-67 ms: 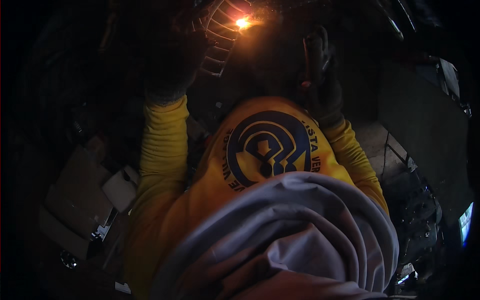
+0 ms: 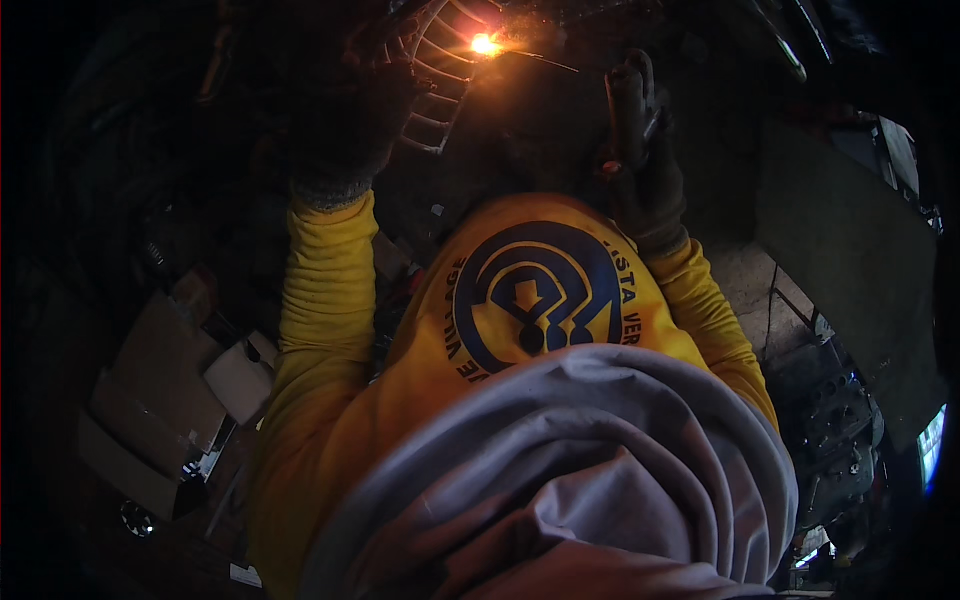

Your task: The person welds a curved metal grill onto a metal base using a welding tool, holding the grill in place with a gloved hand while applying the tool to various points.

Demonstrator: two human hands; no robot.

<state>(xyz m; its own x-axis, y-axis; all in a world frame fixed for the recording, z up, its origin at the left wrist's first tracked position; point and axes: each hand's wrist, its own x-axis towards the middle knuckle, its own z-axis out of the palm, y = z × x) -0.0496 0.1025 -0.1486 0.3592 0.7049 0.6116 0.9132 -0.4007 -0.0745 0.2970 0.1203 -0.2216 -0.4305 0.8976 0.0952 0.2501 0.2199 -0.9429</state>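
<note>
A bright orange welding glow (image 2: 486, 44) burns at the top centre, beside a curved metal grille (image 2: 432, 122) with thin bars. From the glow a thin rod (image 2: 545, 62) runs right toward a dark electrode holder (image 2: 630, 110). My gloved right hand (image 2: 655, 200) is closed around that holder. On the other side, my gloved left hand (image 2: 345, 130) is at the grille's left edge; its fingers are lost in the dark, so I cannot tell whether they grip it.
Cardboard pieces (image 2: 155, 385) and a pale box (image 2: 241, 378) lie at the lower left. A dark flat panel (image 2: 850, 270) stands on the right, above a dark metal part with holes (image 2: 840, 410). Grey cloth (image 2: 580, 480) covers my lap. Much of the surroundings is too dark to make out.
The thin rod shows more plainly to the right of the glow, and the surroundings look slightly brighter. Both hands are where they were.
</note>
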